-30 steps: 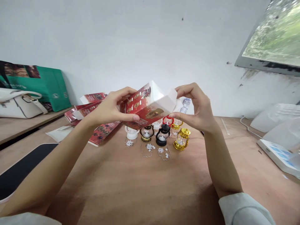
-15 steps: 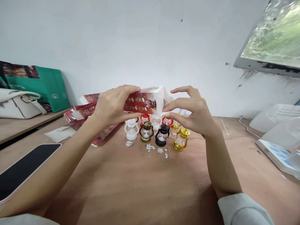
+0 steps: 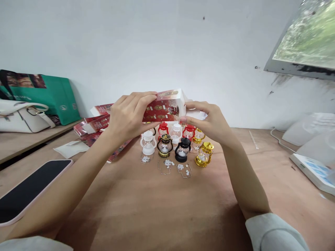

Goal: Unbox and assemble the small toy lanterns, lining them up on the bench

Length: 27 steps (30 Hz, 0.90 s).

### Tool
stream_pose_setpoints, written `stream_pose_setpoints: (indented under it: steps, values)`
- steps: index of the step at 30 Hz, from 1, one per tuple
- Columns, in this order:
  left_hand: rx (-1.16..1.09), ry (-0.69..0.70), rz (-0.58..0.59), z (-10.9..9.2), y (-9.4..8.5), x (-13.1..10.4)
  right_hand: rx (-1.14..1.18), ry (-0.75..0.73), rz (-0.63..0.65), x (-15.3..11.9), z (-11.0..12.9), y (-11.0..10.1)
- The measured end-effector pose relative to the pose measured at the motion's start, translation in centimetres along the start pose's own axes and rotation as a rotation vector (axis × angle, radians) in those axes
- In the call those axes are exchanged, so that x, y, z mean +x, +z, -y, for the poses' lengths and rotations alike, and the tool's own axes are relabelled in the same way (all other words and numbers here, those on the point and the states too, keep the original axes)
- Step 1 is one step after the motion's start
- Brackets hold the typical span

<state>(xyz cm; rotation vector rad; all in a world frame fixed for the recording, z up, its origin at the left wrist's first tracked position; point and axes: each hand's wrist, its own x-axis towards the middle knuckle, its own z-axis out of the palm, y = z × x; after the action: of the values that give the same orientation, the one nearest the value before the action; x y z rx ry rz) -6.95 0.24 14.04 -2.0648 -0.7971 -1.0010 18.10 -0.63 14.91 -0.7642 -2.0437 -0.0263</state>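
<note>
A red printed cardboard box [image 3: 162,109] with a white end is held level above the table. My left hand [image 3: 132,113] grips its left part, thumb below and fingers over the top. At the white right end, my right hand [image 3: 206,120] has its thumb and fingers closed on the box's edge. Below and behind stand several small lanterns: a white lantern [image 3: 148,143], a bronze-black lantern [image 3: 165,146], a black lantern [image 3: 182,150] and a gold lantern [image 3: 204,155], with red ones behind. Thin wire pieces with white bits [image 3: 165,167] lie in front of them.
Several red flattened boxes [image 3: 95,122] are piled at left, near a white paper piece [image 3: 70,149]. A phone [image 3: 34,190] lies front left. On a side surface sit a white handbag [image 3: 23,116] and a green bag [image 3: 61,99]. A white tray-like object [image 3: 312,170] lies right.
My right hand's raised fingers have come down and closed on the white end of the box. The box has tilted slightly, showing more of its top. My left hand keeps its grip.
</note>
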Motion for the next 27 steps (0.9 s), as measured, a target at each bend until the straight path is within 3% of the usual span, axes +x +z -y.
stream_pose_setpoints:
  steps: [9, 14, 20, 27]
  values:
    - [0.066, -0.065, 0.028, -0.6, 0.1, 0.3, -0.026, -0.116, -0.254, -0.1, -0.1, 1.6]
    - [0.056, -0.049, 0.07, -1.0, -0.1, 0.5, -0.079, -0.194, -0.235, -0.2, -0.5, 2.2]
    - [0.013, -0.038, 0.106, -0.4, 1.3, 0.3, -0.007, -0.298, -0.165, 0.0, -0.9, 2.3]
    - [-0.209, -0.142, 0.121, -1.4, 1.5, 0.0, -0.053, -0.386, -0.319, 0.1, -0.2, 2.3]
